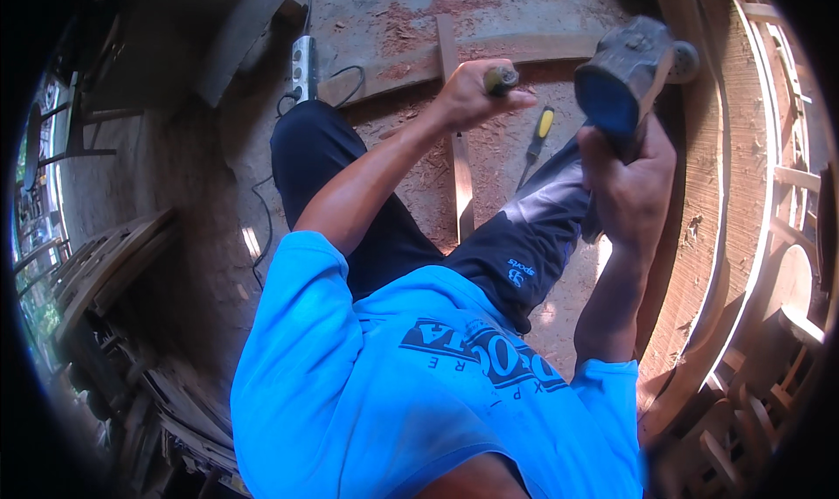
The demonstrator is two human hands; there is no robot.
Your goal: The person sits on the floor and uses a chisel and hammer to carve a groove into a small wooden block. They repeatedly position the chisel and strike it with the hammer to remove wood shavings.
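My left hand (472, 97) is closed round a tool with a worn olive-coloured handle (502, 81), whose end faces up; the rest of it is hidden. At the right my right hand (634, 180) grips a large hammer (625, 62) with a heavy dark metal head, raised near shoulder-width from the left hand. Below and between them, a yellow-and-black screwdriver (543, 128) lies on the dusty floor. A narrow wooden strip (463, 197) runs between my legs.
A power strip (302, 66) with a black cable lies beyond my left knee. A board (393, 66) crosses the shavings-strewn floor. Large planks (708, 193) line the right, with wooden pieces behind. Stacked wooden parts (114, 263) stand at the left.
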